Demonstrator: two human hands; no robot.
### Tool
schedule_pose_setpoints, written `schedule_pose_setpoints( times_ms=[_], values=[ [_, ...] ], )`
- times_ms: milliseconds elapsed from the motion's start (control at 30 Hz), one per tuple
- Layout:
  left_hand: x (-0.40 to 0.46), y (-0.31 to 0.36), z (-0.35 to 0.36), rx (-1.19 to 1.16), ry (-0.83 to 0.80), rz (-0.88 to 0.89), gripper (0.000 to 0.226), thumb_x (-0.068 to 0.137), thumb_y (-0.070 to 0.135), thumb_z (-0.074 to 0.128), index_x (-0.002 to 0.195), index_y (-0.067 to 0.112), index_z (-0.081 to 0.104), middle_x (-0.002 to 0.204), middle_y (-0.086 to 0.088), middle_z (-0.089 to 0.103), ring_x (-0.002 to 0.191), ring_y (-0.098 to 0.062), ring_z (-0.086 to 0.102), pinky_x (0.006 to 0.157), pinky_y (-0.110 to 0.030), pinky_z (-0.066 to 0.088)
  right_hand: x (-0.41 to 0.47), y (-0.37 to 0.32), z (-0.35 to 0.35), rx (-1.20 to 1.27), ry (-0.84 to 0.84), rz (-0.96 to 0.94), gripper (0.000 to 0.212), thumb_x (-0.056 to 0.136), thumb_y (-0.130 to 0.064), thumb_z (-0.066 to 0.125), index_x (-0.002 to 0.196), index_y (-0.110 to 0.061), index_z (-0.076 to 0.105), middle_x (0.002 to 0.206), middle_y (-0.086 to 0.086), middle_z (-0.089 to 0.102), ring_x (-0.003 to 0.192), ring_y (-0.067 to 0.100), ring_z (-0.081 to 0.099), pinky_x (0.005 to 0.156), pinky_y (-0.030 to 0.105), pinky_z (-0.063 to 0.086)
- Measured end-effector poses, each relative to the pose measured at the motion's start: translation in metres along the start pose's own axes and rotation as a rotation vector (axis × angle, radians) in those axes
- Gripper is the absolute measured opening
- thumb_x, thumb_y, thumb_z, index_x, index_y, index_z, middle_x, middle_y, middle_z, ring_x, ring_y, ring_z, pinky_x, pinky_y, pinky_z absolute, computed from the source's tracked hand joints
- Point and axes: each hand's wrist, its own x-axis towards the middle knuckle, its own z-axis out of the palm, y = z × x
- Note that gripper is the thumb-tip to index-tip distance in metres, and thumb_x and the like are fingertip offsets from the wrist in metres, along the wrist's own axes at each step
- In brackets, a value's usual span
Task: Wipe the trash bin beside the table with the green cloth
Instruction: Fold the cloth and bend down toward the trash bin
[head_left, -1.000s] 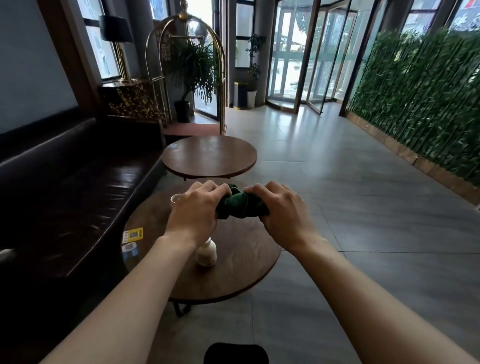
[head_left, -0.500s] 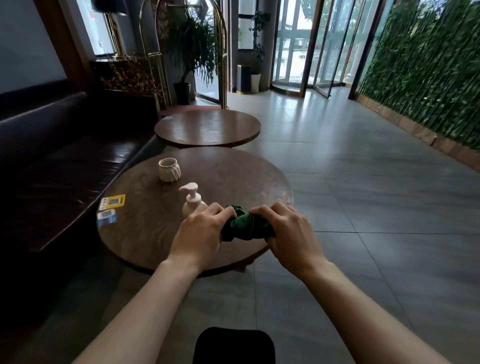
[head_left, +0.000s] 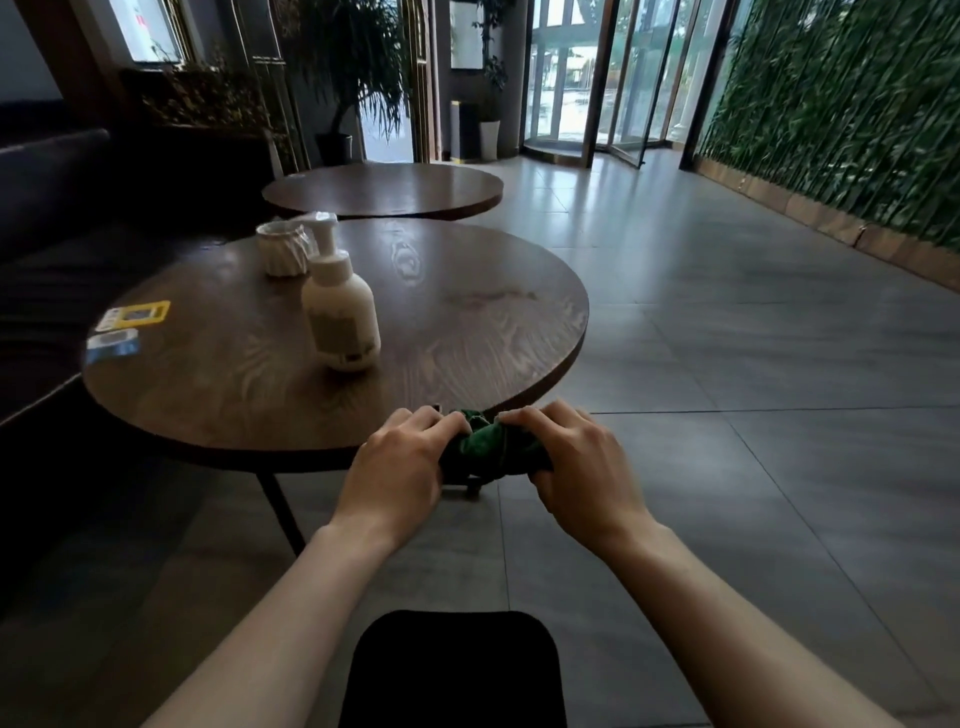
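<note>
A bunched dark green cloth (head_left: 488, 446) is held between both hands, just in front of the near edge of the round wooden table (head_left: 467, 322). My left hand (head_left: 405, 462) grips its left end and my right hand (head_left: 576, 462) grips its right end, fingers curled over it. Below my hands, at the bottom edge of the view, sits a black shape with rounded corners (head_left: 452, 670), which looks like the top of the trash bin; its sides are out of view.
On the table stand a white pump bottle (head_left: 340, 306), a white ribbed cup (head_left: 280, 254) and two small cards (head_left: 137, 314). A second round table (head_left: 384, 189) lies behind. A dark sofa (head_left: 41, 208) runs along the left, grey tiled floor (head_left: 753, 415) to the right.
The view has dropped lower and closer to the table. My hands, still holding the cloth, have sunk to the table's near edge. The black shape below has grown larger.
</note>
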Motion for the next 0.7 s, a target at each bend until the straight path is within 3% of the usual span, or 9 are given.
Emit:
schedule_pose_setpoints(
  times_ms=[167,400,633,700],
  values=[
    [-0.019,-0.013,0.042,-0.035,-0.022,-0.017,0.042,0.086,0.008,0.065,0.121,0.031,0.063,0.116,0.009,0.066,0.107,-0.021,0.056,0.088,-0.041,0.053,-0.022,0.014,0.042,0.023,-0.004,0.006,0.053,0.087,-0.008,0.074,0.135,-0.029,0.064,0.116,0.004,0.067,0.107,0.028,0.062,0.085,0.043,0.056],
    [-0.038,-0.017,0.073,-0.091,0.035,-0.008,0.038,0.083,0.010,0.072,0.115,0.029,0.066,0.108,0.007,0.069,0.100,-0.023,0.062,0.082,-0.039,0.054,-0.041,0.022,0.068,0.101,0.031,0.060,0.054,0.085,-0.004,0.073,0.132,-0.031,0.066,0.114,0.003,0.068,0.104,0.028,0.064,0.085,0.044,0.056],
    [-0.070,-0.012,0.090,-0.421,0.070,-0.204,0.031,0.081,0.019,0.080,0.102,0.036,0.065,0.094,0.015,0.074,0.092,-0.006,0.070,0.081,-0.034,0.057,-0.060,0.018,0.078,0.461,0.048,0.279,0.057,0.081,0.000,0.077,0.129,-0.028,0.067,0.114,-0.002,0.072,0.105,0.019,0.067,0.093,0.040,0.059],
    [-0.081,-0.008,0.093,-0.570,0.094,-0.304,0.025,0.082,0.025,0.080,0.099,0.037,0.066,0.090,0.019,0.075,0.092,0.004,0.068,0.079,-0.025,0.056,-0.066,0.013,0.081,0.634,0.011,0.369,0.057,0.086,0.001,0.070,0.133,-0.030,0.063,0.117,0.000,0.070,0.105,0.019,0.070,0.094,0.040,0.061]
  ],
)
